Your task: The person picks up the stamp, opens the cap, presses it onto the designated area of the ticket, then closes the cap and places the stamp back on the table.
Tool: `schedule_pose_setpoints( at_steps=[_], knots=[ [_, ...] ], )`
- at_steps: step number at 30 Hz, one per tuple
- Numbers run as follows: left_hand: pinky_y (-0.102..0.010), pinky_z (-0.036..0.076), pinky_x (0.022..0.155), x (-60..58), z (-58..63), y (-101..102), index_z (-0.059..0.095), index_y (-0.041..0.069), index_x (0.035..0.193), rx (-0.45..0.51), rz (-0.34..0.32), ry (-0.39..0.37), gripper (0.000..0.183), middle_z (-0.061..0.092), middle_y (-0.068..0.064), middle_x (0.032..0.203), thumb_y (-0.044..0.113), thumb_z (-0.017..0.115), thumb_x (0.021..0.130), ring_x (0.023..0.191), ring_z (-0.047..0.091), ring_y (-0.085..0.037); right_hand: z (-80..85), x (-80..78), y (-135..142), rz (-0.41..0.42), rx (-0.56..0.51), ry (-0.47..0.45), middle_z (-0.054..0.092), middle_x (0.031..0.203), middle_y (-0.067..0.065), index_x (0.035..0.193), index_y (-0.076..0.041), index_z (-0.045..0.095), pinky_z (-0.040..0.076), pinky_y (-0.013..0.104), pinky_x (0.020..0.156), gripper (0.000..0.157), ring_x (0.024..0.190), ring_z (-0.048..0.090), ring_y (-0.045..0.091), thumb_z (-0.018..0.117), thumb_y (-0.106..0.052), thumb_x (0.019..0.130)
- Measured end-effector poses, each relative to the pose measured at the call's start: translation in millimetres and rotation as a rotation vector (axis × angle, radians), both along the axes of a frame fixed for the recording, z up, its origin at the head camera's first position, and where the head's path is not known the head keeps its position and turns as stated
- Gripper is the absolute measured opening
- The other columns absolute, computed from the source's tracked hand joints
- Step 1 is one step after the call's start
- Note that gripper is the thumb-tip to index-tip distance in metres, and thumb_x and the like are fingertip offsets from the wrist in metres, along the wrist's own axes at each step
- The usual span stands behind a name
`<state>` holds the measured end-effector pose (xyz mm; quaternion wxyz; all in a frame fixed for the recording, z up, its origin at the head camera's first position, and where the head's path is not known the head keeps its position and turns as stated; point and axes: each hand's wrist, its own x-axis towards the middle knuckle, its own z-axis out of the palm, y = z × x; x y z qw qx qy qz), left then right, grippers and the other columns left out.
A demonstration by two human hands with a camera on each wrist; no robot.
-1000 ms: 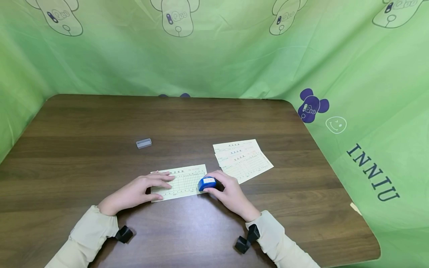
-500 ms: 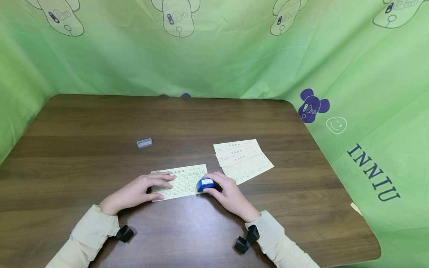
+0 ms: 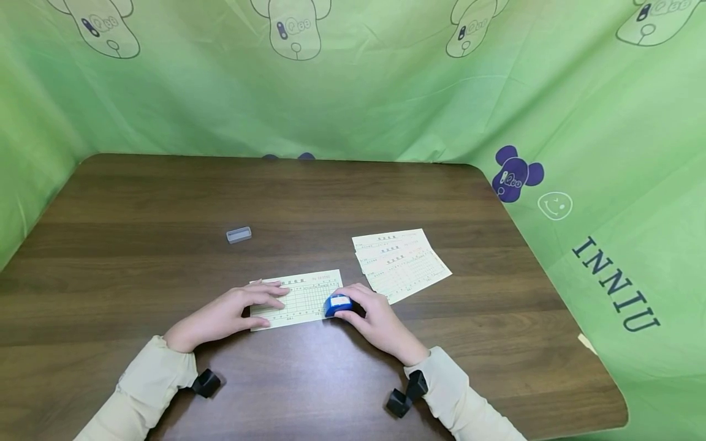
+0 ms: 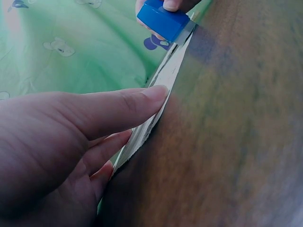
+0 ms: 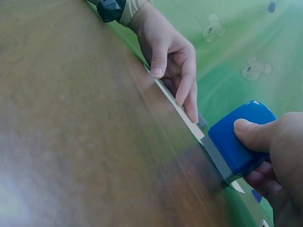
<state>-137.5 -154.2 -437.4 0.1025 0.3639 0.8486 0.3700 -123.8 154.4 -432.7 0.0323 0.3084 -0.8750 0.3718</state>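
Note:
A printed paper form [image 3: 309,297] with a ruled grid lies on the table in front of me. My left hand [image 3: 242,309] rests on its left part with fingers spread; in the left wrist view the thumb [image 4: 154,93] lies on the paper's edge. My right hand [image 3: 377,318] grips a blue self-inking stamp [image 3: 337,304] between thumb and fingers, over the form's lower right corner. The right wrist view has the stamp [image 5: 241,137] upright, its grey base [image 5: 218,158] right at the paper. The stamp's underside is hidden.
Several similar forms [image 3: 408,269] lie fanned out, overlapping, to the right beyond my right hand. A small clear plastic cap [image 3: 239,235] sits farther back on the left. The wooden table [image 3: 165,202] ends at a green printed curtain [image 3: 353,110].
The right hand has shifted the stamp slightly left over the form, and the stamp sits a little lower now. The left hand has stayed in place on the paper.

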Motion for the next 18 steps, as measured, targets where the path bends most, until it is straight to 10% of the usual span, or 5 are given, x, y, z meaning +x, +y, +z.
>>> schedule_pose_setpoints(
  at_steps=[18],
  knots=[
    [-0.024,0.034,0.111,0.4,0.1,0.1,0.068,0.015,0.116,0.011,-0.001,-0.003,0.031,0.057,-0.006,0.14,0.017,0.073,0.085,0.135,0.045,-0.031,1.0,-0.1,-0.6,0.014,-0.005,0.027,0.07,0.105,0.004,0.112,-0.008,0.066,0.051,0.031,0.087,0.027,0.098,0.063,0.014,0.072,-0.013,0.086]
  ],
)
